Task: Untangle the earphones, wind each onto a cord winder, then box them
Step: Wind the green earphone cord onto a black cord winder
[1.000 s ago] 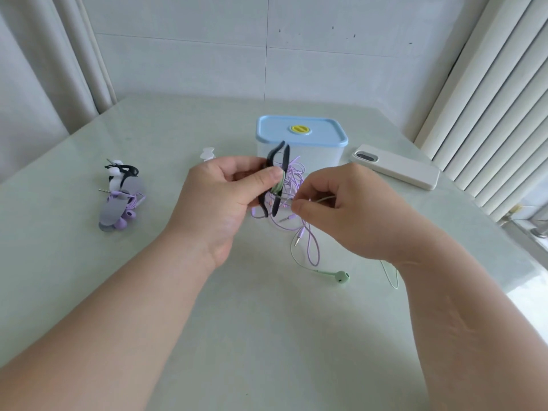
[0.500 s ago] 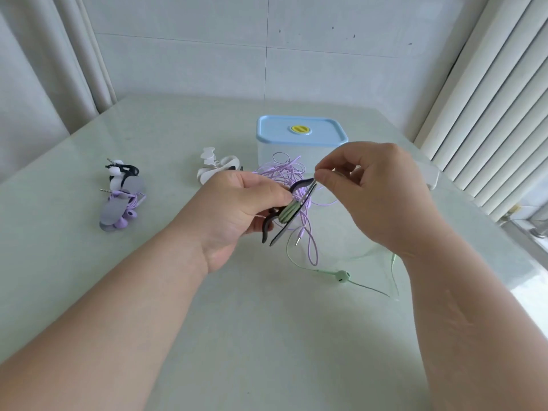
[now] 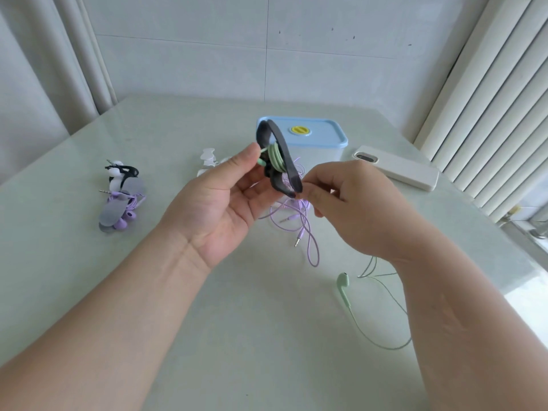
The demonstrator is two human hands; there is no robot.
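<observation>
Two hands: both mine, raised before the box [image 3: 326, 137].
Left hand [image 3: 219, 203]: I grip the dark winder [image 3: 292, 173] — green cord [image 3: 275, 157] coiled round it.
Right hand [image 3: 355, 203]: I pinch that cord.

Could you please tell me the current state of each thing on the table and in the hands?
Dark winder, held up by left hand, partly wound.
Green earphones, cord partly wound, pinched by right hand; one earbud on the table.
Purple earphones, loose, tangled on the table.
Box, lid on.
Wound sets, lying on the table, unboxed.
</observation>
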